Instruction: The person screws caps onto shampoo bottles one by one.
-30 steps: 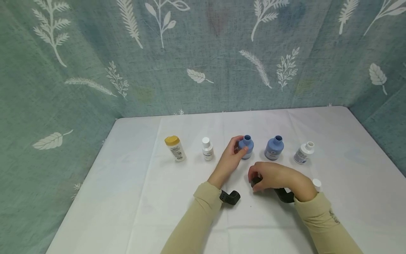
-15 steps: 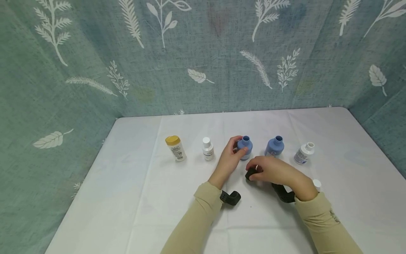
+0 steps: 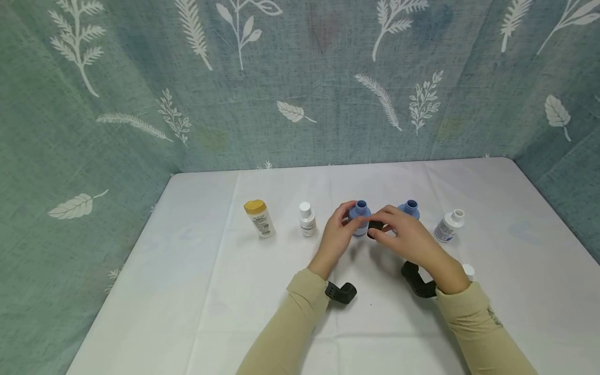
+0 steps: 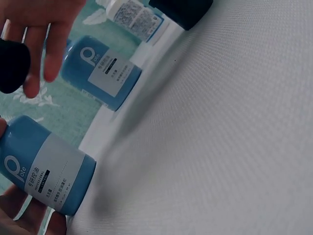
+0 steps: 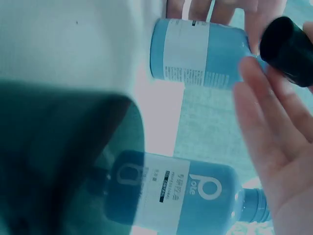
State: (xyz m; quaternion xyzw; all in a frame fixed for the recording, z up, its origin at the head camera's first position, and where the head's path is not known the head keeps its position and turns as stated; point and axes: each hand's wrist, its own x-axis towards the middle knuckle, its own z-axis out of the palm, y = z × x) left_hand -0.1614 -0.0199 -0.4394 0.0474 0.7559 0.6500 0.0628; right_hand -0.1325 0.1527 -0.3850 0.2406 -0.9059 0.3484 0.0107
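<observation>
My left hand [image 3: 335, 235] grips a blue bottle [image 3: 358, 212] with an uncapped neck; its printed white label shows on the same blue bottle [image 4: 54, 169] in the left wrist view. My right hand [image 3: 412, 238] pinches a black cap [image 3: 375, 229] just right of that bottle. In the right wrist view the hollow end of the black cap [image 5: 288, 51] faces the bottle's neck, with a finger of the left hand beside it. A second uncapped blue bottle [image 3: 411, 206] stands behind my right hand, its lower part hidden in the head view.
An uncapped white bottle [image 3: 448, 226] stands to the right. On the left are a small white-capped bottle [image 3: 307, 221] and a yellow-capped bottle [image 3: 260, 220]. A white round-topped thing [image 3: 469, 271] shows partly behind my right wrist. Black wrist cameras hang under both wrists.
My right hand has raised the black cap from low over the table, away from me, to beside the held bottle. The left hand has shifted slightly left with the bottle.
</observation>
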